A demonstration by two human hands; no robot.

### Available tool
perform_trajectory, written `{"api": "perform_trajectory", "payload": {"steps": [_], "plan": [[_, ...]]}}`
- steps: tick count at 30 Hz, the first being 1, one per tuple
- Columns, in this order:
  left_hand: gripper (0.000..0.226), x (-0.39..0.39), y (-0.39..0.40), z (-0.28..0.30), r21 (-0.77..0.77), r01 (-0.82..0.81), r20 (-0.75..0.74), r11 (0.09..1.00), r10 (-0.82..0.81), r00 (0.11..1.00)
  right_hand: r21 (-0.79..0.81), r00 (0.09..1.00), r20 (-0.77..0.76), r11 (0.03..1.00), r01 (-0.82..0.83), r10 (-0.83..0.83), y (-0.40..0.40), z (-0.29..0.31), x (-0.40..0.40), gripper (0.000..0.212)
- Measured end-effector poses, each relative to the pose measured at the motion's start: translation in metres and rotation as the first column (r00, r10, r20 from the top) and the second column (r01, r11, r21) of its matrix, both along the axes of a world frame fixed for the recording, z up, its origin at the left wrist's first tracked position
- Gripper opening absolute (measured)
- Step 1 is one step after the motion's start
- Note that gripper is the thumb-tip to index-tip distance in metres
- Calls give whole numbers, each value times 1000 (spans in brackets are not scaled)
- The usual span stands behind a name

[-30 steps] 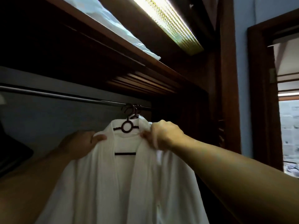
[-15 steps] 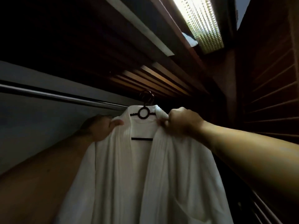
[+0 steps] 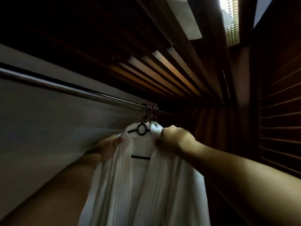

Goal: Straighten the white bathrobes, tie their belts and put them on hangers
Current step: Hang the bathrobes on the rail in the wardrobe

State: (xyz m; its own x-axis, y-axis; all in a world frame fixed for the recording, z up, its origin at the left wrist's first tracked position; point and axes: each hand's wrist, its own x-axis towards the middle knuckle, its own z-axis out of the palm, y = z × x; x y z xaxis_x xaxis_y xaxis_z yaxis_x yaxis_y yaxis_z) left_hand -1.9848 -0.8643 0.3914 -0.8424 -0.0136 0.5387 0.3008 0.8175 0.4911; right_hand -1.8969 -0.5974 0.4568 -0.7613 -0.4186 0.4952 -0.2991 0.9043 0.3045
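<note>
White bathrobe (image 3: 143,185) is on a dark hanger (image 3: 141,130), hook over the metal rail (image 3: 73,88) at its right end, next to a couple more hooks (image 3: 154,111). Robe hangs straight down from the rail — long axis vertical, collar at top, front facing the camera.

Both hands are at shoulder height, one on each side of the hanger neck. Right hand (image 3: 175,136) is clenched on the right collar/shoulder fabric, knuckles toward us, just beside the hanger ring. Left hand (image 3: 108,146) holds the left shoulder edge with the thumb over the cloth; its fingers are behind the fabric, so I can't tell how they curl.

Key relation: cloth runs down and away from both grips, hanger centred between them — right hand nearer the hook. Belt not visible; likely next is squaring the shoulders, then working down.
</note>
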Motion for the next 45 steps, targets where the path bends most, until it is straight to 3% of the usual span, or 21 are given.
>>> {"api": "perform_trajectory", "payload": {"steps": [2, 5, 7, 10, 13, 16, 19, 22, 25, 28, 30, 33, 36, 39, 42, 45], "plan": [[77, -11, -1, -9, 65, -7, -2, 998, 8, 1000, -23, 999, -48, 1000, -4, 3, 2, -3, -2, 61], [58, -27, 1, -16, 86, -52, -17, 995, 53, 998, -39, 997, -69, 999, 33, -36, 7, -4, -1, 46], [58, -33, 6, -26, 111, -149, -24, 983, 153, 988, -72, 996, -75, 997, 41, -46, 11, -12, -1, 43], [61, -35, 21, -47, 310, -267, -1, 912, 281, 960, -206, 999, -27, 978, -23, 18, 23, -22, -3, 45], [63, -17, 53, -55, 544, -254, -256, 800, 446, 857, -426, 978, 20, 887, -181, 209, 36, -25, 10, 51], [67, 17, 99, -46, 631, 2, -488, 775, 395, 779, -511, 975, -41, 834, -209, 220, 58, -36, 29, 48], [61, 50, 153, -35, 505, 235, -724, 830, 260, 638, -477, 981, -100, 858, -191, 163, 91, -43, 56, 39], [58, 85, 219, -29, 330, 394, -810, 858, 44, 585, -417, 979, -199, 901, -119, 37, 134, -41, 96, 36], [55, 126, 287, -11, 203, 562, -859, 802, -129, 495, -254, 899, -437, 956, -149, 24, 174, -20, 158, 33], [52, 187, 351, 14, 109, 733, -888, 672, -266, 376, -197, 788, -615, 964, -178, 20, 218, 9, 232, 30], [50, 243, 397, 33, 34, 807, -898, 590, -335, 283, -208, 739, -674, 966, -154, -27, 262, 21, 289, 28], [38, 329, 465, 56, -123, 812, -900, 571, -409, 151, -299, 701, -675, 954, 27, -232, 340, 21, 378, 30], [41, 408, 547, 62, -245, 798, -832, 551, -542, 118, -457, 661, -463, 798, 393, -591, 428, -1, 485, 36], [44, 488, 635, 41, -279, 872, -678, 402, -726, 118, -495, 458, -225, 506, 707, -860, 500, -36, 604, 44], [43, 567, 721, 5, -266, 938, -483, 220, -873, 68, -483, 235, -42, 225, 846, -971, 545, -68, 723, 49], [49, 635, 799, -33, -309, 948, -268, 69, -963, -17, -485, 42, 127, -25, 874, -991, 577, -95, 817, 47]]}}
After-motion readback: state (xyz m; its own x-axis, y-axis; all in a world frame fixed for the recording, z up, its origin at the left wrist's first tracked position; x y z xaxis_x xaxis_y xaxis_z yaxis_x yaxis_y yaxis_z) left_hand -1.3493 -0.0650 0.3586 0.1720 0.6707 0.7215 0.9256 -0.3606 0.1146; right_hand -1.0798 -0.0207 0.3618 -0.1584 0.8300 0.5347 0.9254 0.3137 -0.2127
